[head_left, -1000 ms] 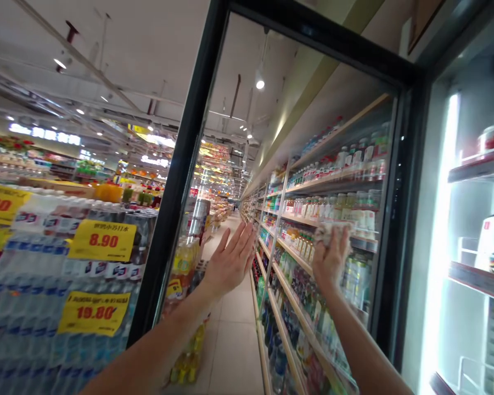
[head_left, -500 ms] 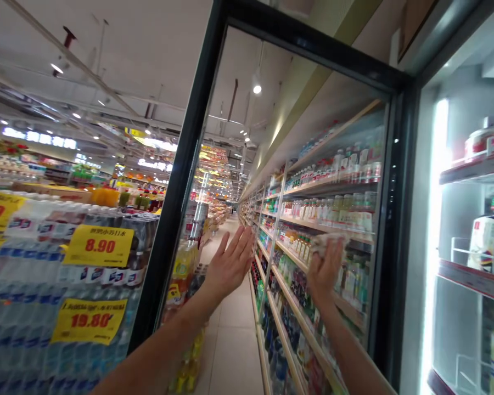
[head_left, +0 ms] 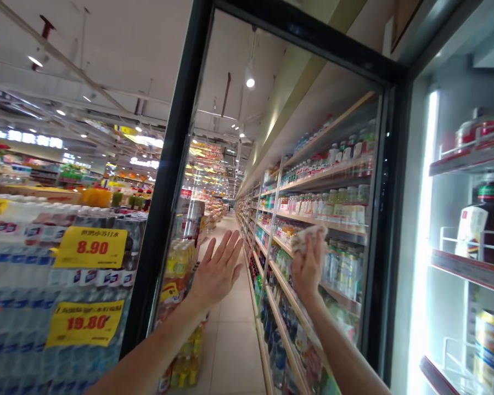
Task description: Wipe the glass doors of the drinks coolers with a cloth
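Both hands sit a little more to the left in the view than they did before. In the head view, the right hand (head_left: 308, 269) is clenched on a white cloth (head_left: 308, 238), holding it up to the glass fridge door (head_left: 164, 181). The left hand (head_left: 216, 271) is open with its fingers spread, and I cannot tell if it touches the glass. Left of the door, yellow price tags (head_left: 90, 247) say 8.90 and 19.80, but their small words are too blurry. Right of the door, a can (head_left: 492, 345) is cut off by the picture's edge.
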`<action>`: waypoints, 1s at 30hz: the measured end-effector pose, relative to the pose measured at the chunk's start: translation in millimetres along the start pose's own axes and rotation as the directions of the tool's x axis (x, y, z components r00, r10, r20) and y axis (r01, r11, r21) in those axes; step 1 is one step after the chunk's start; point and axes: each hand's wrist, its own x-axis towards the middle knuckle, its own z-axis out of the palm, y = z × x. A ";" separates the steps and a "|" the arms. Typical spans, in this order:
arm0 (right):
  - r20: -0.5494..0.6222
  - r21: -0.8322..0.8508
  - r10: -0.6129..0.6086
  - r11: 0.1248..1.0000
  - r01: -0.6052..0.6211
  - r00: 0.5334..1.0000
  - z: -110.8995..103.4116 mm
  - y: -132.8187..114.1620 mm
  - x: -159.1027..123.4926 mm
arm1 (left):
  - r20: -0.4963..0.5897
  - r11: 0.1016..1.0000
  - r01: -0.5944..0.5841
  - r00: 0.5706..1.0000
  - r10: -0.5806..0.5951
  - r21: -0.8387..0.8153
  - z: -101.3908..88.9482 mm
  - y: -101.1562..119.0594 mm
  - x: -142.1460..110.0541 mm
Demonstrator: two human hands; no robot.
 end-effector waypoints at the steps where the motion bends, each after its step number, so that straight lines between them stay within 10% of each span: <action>1: 0.074 0.043 -0.135 0.990 0.132 0.988 1.7 -12.8 -7.5 | -0.005 1.000 0.004 1.000 -0.004 -0.002 0.2 -0.3 0.4; 4: 0.186 0.119 -0.356 0.933 0.339 0.916 -2.9 -13.1 -22.3 | -0.002 1.000 0.006 1.000 -0.006 -0.003 0.5 -1.4 0.9; 7: 0.022 -0.016 -0.028 0.999 0.028 0.999 -16.3 36.7 -13.0 | 0.008 1.000 0.001 1.000 -0.001 0.002 0.9 -1.8 0.7; 11: -0.177 -0.056 0.332 0.936 -0.347 0.926 -17.5 58.4 3.1 | -0.003 1.000 0.001 1.000 -0.001 -0.004 2.9 -2.1 0.1; 14: 0.023 -0.011 0.031 0.999 -0.030 0.999 -6.1 10.7 -12.5 | -0.013 1.000 0.004 1.000 -0.004 -0.016 5.1 -3.5 -0.4; 18: 0.228 0.105 -0.351 0.936 0.335 0.908 -5.5 -12.3 -36.2 | -0.009 0.999 0.008 1.000 -0.008 -0.032 6.8 -5.8 -0.7; 21: 0.051 -0.017 -0.043 0.999 0.044 0.998 -18.4 34.9 -27.7 | 0.001 0.999 0.006 1.000 -0.006 -0.035 6.6 -6.0 -0.5; 25: -0.183 -0.065 0.352 0.928 -0.368 0.918 -17.0 58.9 -7.2 | 0.003 0.999 -0.002 1.000 0.002 -0.036 6.1 -5.0 -0.6; 30: 0.115 0.053 -0.148 0.988 0.143 0.982 6.5 -24.9 -22.7 | -0.006 0.999 -0.003 1.000 0.002 -0.042 7.1 -6.4 -2.0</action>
